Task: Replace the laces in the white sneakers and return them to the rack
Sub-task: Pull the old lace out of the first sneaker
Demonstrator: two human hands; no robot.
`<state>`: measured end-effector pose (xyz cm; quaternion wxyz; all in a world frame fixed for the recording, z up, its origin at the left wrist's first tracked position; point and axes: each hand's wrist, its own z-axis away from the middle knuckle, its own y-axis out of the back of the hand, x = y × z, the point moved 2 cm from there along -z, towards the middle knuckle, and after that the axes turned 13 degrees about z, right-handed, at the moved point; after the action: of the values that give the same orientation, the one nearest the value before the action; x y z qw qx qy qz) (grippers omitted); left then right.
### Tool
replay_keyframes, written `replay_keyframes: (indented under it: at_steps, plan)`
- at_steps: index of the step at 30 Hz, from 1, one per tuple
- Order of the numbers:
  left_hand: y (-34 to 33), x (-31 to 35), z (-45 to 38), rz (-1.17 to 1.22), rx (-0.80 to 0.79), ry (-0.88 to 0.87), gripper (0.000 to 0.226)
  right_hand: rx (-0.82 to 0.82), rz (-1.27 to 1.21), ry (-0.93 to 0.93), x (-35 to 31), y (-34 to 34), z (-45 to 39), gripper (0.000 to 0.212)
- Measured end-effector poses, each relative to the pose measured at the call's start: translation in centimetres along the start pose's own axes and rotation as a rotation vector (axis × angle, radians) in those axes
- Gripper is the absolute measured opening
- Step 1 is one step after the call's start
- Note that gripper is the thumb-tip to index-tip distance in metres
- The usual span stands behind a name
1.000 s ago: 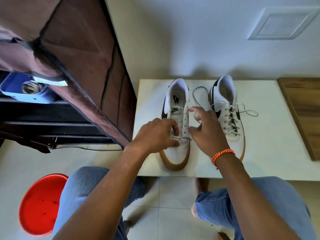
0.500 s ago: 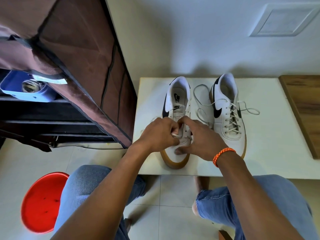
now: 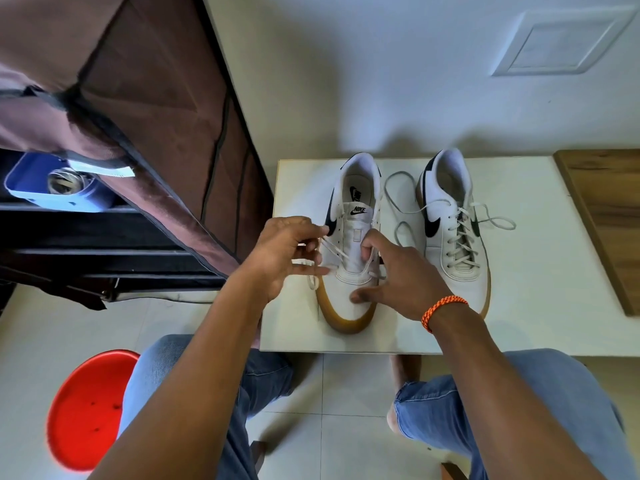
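Two white sneakers; two hands; one red stool.

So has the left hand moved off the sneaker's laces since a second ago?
Yes. The left hand has shifted left, off the left sneaker towards the table edge, pulling a lace out sideways.

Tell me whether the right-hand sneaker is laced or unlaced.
Laced but untied. The right sneaker has lace crossing through its eyelets, and its loose lace ends trail onto the table.
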<state>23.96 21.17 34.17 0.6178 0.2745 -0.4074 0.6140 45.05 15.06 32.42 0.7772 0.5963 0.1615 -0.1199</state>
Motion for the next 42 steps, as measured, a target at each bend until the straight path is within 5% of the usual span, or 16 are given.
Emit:
replay_keyframes:
  at_steps: [3,7,12,20,23,26,29,35,39,42]
  plan:
    - [-0.2,0.0,-0.5,-0.666,0.231,-0.407,0.017,-0.024,-0.022,0.022,0.0,0.0,-0.1,0.066]
    - [-2.3,-0.5,0.1,-0.780,0.046,-0.647,0.015,-0.038,-0.057,0.029,0.0,-0.2,-0.3,0.073]
    - [-3.8,-2.7,-0.1,-0.979,-0.162,-0.479,0.018,-0.030,-0.093,0.023,0.0,-0.3,-0.4,0.092]
    - [-3.9,-2.6,-0.3,-0.970,-0.154,-0.381,0.011,-0.022,-0.090,0.011,-0.3,-0.5,-0.3,0.087]
    - [-3.0,-1.6,-0.7,-0.781,-0.145,-0.360,0.014,-0.014,-0.074,-0.002,-0.3,-0.4,-0.3,0.082]
    - [-1.1,0.0,-1.0,-0.510,-0.016,-0.331,0.014,-0.004,-0.058,-0.005,-0.2,-0.3,-0.3,0.073]
    - [-0.2,0.6,-0.8,-0.543,0.117,-0.433,0.021,0.007,-0.042,-0.009,-0.2,-0.3,-0.3,0.071]
    - [-3.1,-1.6,0.0,-0.814,-0.146,-0.350,0.016,0.013,-0.085,-0.015,-0.2,-0.6,-0.5,0.079]
    - [-3.6,-2.4,-0.3,-0.897,-0.129,-0.358,0.012,0.008,-0.075,-0.015,-0.2,-0.7,-0.5,0.080]
    - [-3.0,-1.5,-0.5,-0.726,-0.105,-0.357,0.016,0.006,-0.080,-0.017,-0.2,-0.5,-0.5,0.075]
